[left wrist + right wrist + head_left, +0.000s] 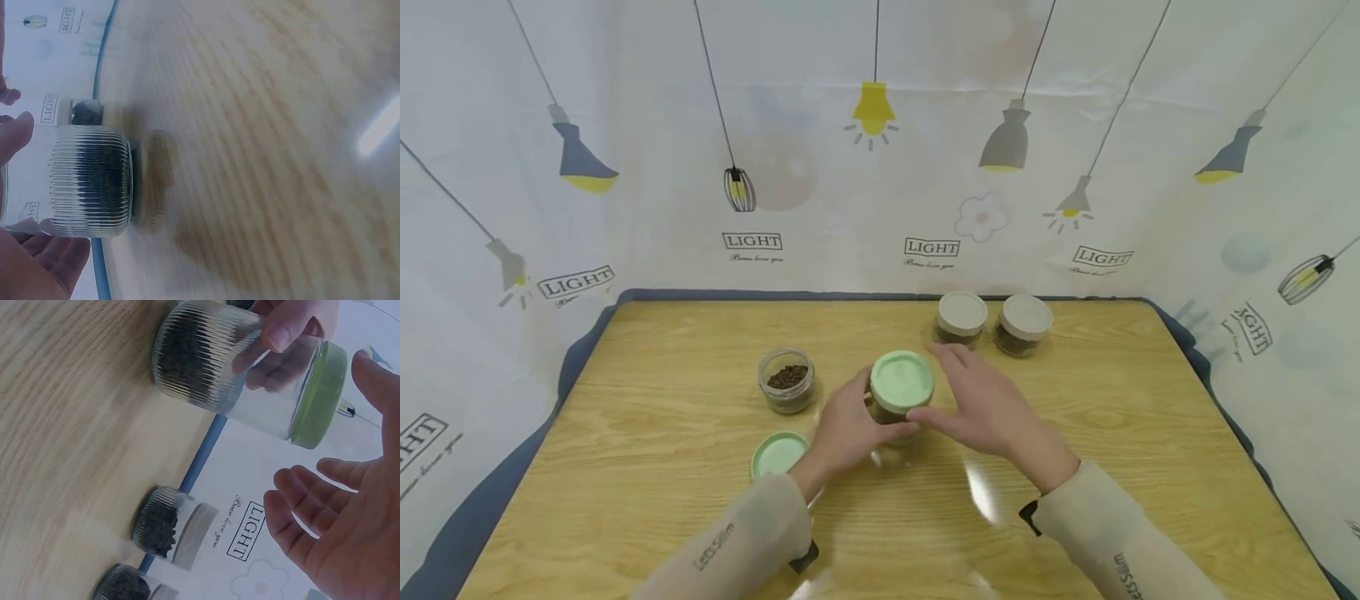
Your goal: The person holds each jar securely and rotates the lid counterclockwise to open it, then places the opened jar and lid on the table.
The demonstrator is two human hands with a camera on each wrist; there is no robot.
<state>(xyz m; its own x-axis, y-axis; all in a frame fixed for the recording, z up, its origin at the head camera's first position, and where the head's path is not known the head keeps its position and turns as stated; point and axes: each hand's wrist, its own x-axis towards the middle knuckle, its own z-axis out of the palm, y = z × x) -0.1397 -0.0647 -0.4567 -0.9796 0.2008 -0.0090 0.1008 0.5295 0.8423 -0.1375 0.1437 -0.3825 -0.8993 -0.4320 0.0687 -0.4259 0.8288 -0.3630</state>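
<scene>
My left hand [847, 422] grips a ribbed glass jar [94, 181] with dark contents in its lower part. A green lid [902, 379] covers the jar's mouth. In the right wrist view, the left thumb and fingers wrap the jar's clear upper part. My right hand [988, 410] is spread beside the lid, fingers loosely bent and holding nothing; a small gap from the lid shows in the right wrist view [350, 519]. To the left stands an open glass jar [787, 398] of dark brown beans. A second green lid [777, 454] lies nearer, partly hidden by my left wrist.
Two smaller-looking jars with pale lids, one jar [961, 317] beside another jar [1022, 323], stand at the table's back edge, right of centre. Behind the wooden table [1112, 400] hangs a white cloth [820, 250] printed with lamps.
</scene>
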